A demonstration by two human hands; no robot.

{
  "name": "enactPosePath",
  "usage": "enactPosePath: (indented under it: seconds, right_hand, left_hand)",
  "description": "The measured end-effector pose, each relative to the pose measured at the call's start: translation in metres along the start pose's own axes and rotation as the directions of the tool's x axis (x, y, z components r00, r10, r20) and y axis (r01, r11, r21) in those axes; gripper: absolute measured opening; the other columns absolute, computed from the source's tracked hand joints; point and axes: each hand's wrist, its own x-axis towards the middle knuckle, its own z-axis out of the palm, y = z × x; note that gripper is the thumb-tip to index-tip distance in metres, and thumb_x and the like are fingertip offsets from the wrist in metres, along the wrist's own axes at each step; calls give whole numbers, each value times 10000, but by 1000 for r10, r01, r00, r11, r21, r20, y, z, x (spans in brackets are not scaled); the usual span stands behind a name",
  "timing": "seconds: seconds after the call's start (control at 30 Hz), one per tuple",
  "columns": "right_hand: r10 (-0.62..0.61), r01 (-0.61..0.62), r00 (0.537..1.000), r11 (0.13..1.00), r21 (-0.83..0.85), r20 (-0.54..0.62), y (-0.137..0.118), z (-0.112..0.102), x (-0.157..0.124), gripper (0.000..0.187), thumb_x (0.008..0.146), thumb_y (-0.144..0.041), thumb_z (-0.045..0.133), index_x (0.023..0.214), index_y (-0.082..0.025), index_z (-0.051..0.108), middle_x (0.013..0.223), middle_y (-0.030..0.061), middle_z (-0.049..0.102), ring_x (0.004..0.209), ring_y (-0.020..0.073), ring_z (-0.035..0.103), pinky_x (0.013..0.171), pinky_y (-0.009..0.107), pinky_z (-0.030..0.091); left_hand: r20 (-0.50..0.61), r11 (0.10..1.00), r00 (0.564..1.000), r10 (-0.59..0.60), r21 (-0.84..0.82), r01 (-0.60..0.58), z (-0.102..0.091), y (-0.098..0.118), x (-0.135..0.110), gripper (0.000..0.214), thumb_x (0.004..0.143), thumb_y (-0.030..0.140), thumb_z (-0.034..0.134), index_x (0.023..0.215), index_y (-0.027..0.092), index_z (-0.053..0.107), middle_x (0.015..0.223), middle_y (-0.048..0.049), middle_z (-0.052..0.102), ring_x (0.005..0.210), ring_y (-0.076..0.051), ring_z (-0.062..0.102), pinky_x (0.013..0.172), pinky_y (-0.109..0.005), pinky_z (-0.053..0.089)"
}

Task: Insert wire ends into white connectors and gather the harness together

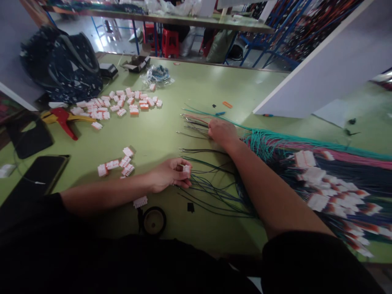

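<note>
My left hand (171, 174) is closed on a small white and orange connector (186, 170), held between thumb and fingers above the green table. Dark wires (208, 185) fan out just right of it; whether any sit in the connector I cannot tell. Farther off, my right hand (223, 132) has its fingers curled down at the loose ends of grey and reddish wires (196, 120); its fingertips are partly hidden. Teal wires (260, 139) run past it to the right. Several loose connectors (112, 164) lie left of my left hand.
A pile of connectors (119, 102) lies at the back left beside red and yellow pliers (65, 120). A black tape roll (154, 221) rests near the front edge. Finished-looking wired connectors (333, 188) cover the right side. A white panel (312, 61) stands back right.
</note>
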Motion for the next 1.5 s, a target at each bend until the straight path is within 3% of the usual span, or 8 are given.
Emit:
enactPosePath:
  seconds: [0.2, 0.33, 0.43, 0.5, 0.73, 1.13, 1.3, 1.5]
  right_hand:
    - [310, -253, 946, 892, 374, -98, 19, -17, -4, 209, 764, -187, 471, 889, -143, 632, 820, 114, 664, 735, 206, 580, 628, 298, 395]
    - [402, -177, 915, 497, 849, -44, 40, -30, -13, 122, 707, -160, 540, 789, -130, 626, 603, 15, 578, 509, 88, 449, 541, 253, 367]
    - [359, -95, 933, 271, 958, -9, 42, -38, -28, 92, 679, -152, 574, 759, -134, 616, 563, -14, 558, 489, 69, 452, 552, 248, 388]
    - [296, -65, 955, 287, 956, -24, 37, -41, -40, 83, 658, -181, 600, 730, -144, 621, 572, -14, 574, 512, 79, 488, 573, 250, 409]
    - [-86, 122, 992, 585, 802, -89, 3, -37, -84, 119, 695, -274, 576, 716, -187, 654, 700, 0, 664, 634, 122, 563, 600, 240, 415]
    - [-307, 351, 931, 595, 723, -199, -40, -26, -109, 234, 809, -281, 452, 739, -180, 650, 698, 29, 662, 615, 121, 552, 579, 222, 372]
    - [-190, 238, 970, 654, 718, -149, -42, -25, -112, 226, 781, -263, 483, 879, -187, 672, 648, 7, 645, 539, 100, 505, 538, 215, 321]
    - [-138, 190, 982, 613, 767, -133, -31, -26, -116, 160, 728, -228, 508, 695, -159, 648, 583, -5, 598, 516, 86, 474, 519, 209, 309]
  left_hand:
    - [4, 1000, 1000, 6, -20, -6, 0, 1, 0, 151, 755, 79, 581, 852, 134, 479, 655, 38, 524, 587, -90, 583, 626, -264, 486]
    - [9, 1000, 1000, 17, -21, -17, -2, -3, 3, 154, 752, 96, 592, 856, 133, 484, 650, 37, 532, 590, -91, 588, 624, -259, 487]
    - [19, 999, 999, 29, -24, -28, -4, -5, 4, 160, 747, 117, 612, 847, 133, 488, 648, 34, 537, 590, -88, 586, 629, -260, 488]
    - [25, 999, 999, 24, -34, -23, -4, -4, 3, 174, 737, 122, 628, 840, 132, 489, 656, 32, 538, 595, -86, 586, 631, -258, 488]
    - [-50, 995, 998, 36, -86, -40, 0, 1, 0, 167, 750, 16, 561, 859, 122, 493, 659, 39, 523, 575, -72, 579, 616, -247, 496]
    - [-41, 993, 997, 69, -96, -73, -2, -1, 1, 225, 750, 6, 551, 926, 142, 519, 738, 12, 573, 640, -84, 589, 666, -270, 503]
    - [-43, 993, 997, 60, -96, -64, -2, -1, 1, 260, 733, 4, 562, 947, 147, 527, 729, 23, 564, 655, -91, 586, 707, -301, 499]
    - [-26, 993, 997, 68, -98, -70, -2, -1, -1, 241, 718, 38, 603, 918, 152, 533, 700, 35, 553, 654, -90, 589, 677, -280, 500]
